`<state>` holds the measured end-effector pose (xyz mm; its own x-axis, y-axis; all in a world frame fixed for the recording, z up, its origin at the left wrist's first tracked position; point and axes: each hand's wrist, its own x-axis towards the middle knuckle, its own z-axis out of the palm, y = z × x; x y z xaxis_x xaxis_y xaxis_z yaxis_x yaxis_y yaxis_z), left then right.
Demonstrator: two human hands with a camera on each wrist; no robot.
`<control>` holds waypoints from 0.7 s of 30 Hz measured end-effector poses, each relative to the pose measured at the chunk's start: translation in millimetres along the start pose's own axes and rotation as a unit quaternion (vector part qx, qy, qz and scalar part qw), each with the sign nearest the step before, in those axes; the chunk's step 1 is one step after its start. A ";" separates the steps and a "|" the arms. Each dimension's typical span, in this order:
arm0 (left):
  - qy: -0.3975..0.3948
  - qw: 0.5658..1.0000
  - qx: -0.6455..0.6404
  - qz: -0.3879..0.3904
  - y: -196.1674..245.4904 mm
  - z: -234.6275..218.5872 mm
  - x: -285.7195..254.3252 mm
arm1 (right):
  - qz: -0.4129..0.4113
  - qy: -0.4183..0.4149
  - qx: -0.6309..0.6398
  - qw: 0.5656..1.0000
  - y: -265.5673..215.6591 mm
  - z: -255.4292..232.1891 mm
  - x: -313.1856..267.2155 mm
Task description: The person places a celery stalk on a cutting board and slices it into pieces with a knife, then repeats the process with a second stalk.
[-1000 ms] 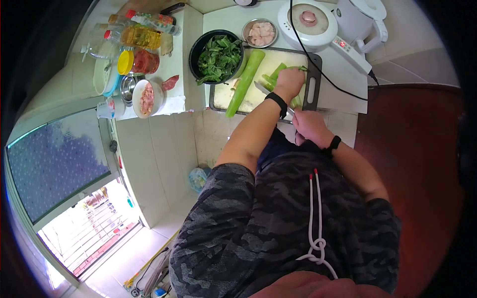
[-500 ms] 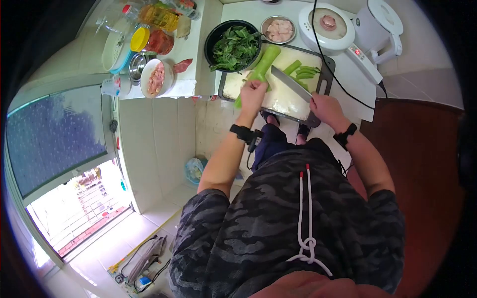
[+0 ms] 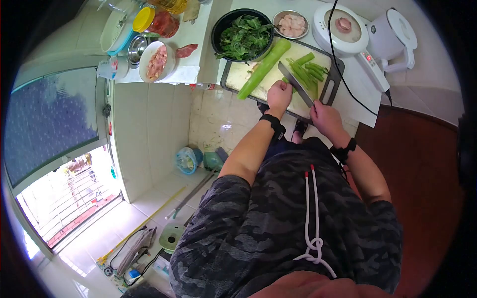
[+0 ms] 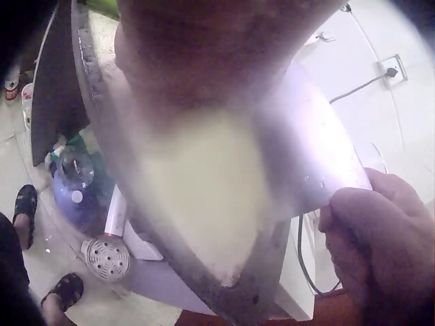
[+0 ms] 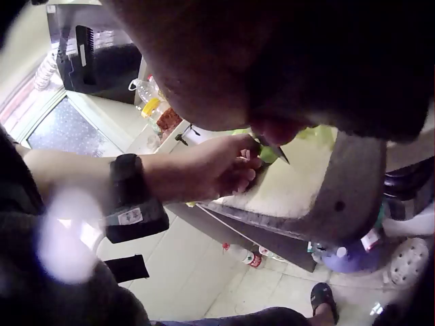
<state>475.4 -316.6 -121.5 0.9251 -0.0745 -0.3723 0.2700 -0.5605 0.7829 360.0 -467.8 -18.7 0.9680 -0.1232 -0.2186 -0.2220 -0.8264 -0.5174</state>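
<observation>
On the cutting board (image 3: 256,93) lies a long, thick peeled green stem (image 3: 265,69), like celtuce. My right hand (image 3: 325,116) grips the handle of a kitchen knife (image 3: 297,85), its blade slanting up and left over the board. Beside the blade, my left hand (image 3: 279,95) has its fingers curled at a small green stem piece (image 5: 270,155), which they mostly hide. Right of the blade are cut green strips (image 3: 301,74) and slim green peppers (image 3: 315,70). In the left wrist view, the knife's broad blade (image 4: 319,146) shows beside my right hand (image 4: 377,238).
A dark pot of leafy greens (image 3: 243,37) and a metal bowl of pale meat pieces (image 3: 291,25) stand behind the board. A white lidded cooker (image 3: 341,30) and kettle (image 3: 395,42) are to the right. At left is a white bowl of meat (image 3: 157,62); a black cord (image 3: 343,84) runs near the board.
My left hand went from beside the blade to the thick stem, then back right to the blade. The knife stayed in my right hand and the thick stem shifted slightly on the board.
</observation>
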 end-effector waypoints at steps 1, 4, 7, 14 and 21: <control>-0.004 0.999 0.033 -0.016 8.3 -3.5 -4.0 | 0.004 -0.001 0.002 1.000 -0.6 -0.8 -3.3; -0.006 0.999 0.044 -0.024 13.0 -5.3 -3.9 | 0.006 -0.013 0.003 1.000 -0.2 -5.4 -7.7; -0.017 0.998 0.052 -0.038 13.7 -6.5 -1.2 | 0.009 -0.035 0.005 0.999 2.3 -11.3 -9.9; -0.082 0.992 -0.012 -0.094 16.1 -15.1 2.7 | 0.018 -0.063 0.027 0.998 8.1 9.3 11.4; -0.011 0.992 0.122 0.009 25.0 -18.5 -6.0 | 0.018 -0.010 0.004 1.000 8.4 34.3 18.9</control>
<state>481.5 -314.8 -90.5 0.9220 -0.1032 -0.3732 0.1788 -0.7414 0.6467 372.4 -458.2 -55.5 0.9570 -0.1421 -0.2528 -0.2574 -0.8178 -0.5147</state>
